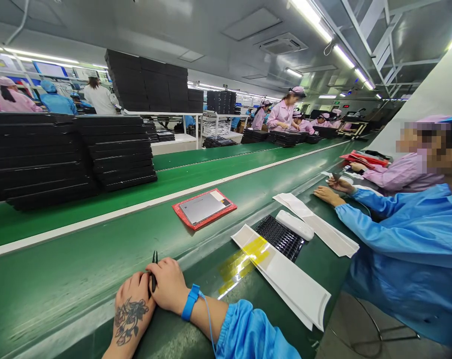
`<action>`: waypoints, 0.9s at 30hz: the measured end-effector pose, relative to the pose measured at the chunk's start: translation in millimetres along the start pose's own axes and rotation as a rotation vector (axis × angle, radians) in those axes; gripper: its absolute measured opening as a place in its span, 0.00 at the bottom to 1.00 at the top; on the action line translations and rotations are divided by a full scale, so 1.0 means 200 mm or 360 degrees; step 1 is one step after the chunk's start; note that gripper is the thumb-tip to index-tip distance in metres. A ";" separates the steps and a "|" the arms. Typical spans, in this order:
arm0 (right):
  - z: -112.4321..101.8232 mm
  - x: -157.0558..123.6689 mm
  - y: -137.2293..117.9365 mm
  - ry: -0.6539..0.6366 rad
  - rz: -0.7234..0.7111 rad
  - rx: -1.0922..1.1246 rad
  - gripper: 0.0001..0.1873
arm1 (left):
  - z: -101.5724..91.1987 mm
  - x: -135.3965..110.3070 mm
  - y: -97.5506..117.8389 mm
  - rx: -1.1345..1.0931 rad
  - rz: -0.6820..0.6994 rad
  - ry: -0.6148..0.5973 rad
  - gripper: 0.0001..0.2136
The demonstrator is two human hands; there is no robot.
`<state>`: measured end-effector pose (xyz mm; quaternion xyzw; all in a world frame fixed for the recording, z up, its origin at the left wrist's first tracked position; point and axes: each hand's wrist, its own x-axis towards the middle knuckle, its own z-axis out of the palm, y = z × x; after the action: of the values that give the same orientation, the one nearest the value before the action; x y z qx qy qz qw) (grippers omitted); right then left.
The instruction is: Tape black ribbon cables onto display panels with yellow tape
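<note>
Fluorescent tube lights (325, 32) line the grey ceiling (143, 25) above the green conveyor belt (218, 174); black tray stacks (61, 154) stand beside it.

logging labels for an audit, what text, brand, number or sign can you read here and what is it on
No text can be read anywhere in the view.
Silver panel on the red tray: small corner label, too small to read.
Signs on the far wall: lit marks, blurred.
Screens behind the left shelving: too blurred to read.
Tweezers, between the left hand and the right hand: no marking visible.
</note>
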<state>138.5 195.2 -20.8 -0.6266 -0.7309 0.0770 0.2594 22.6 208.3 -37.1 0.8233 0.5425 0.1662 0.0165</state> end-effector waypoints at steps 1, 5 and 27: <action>0.00 0.00 0.00 0.0001 -0.0005 0.0004 0.12 | 0.01 0.00 -0.01 0.0018 0.0018 0.0026 0.11; 0.01 0.00 0.01 0.0018 -0.0018 0.0028 0.12 | 0.04 -0.01 -0.04 0.0070 0.0074 0.0099 0.12; -0.51 0.47 0.40 -0.0002 0.0580 -0.0241 0.08 | -0.04 -0.01 0.08 -0.0394 0.0058 -0.0078 0.23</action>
<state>249.2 279.8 58.7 -0.7661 -0.6093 0.0679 0.1929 33.2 198.1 -26.2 0.8285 0.5022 0.2121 0.1283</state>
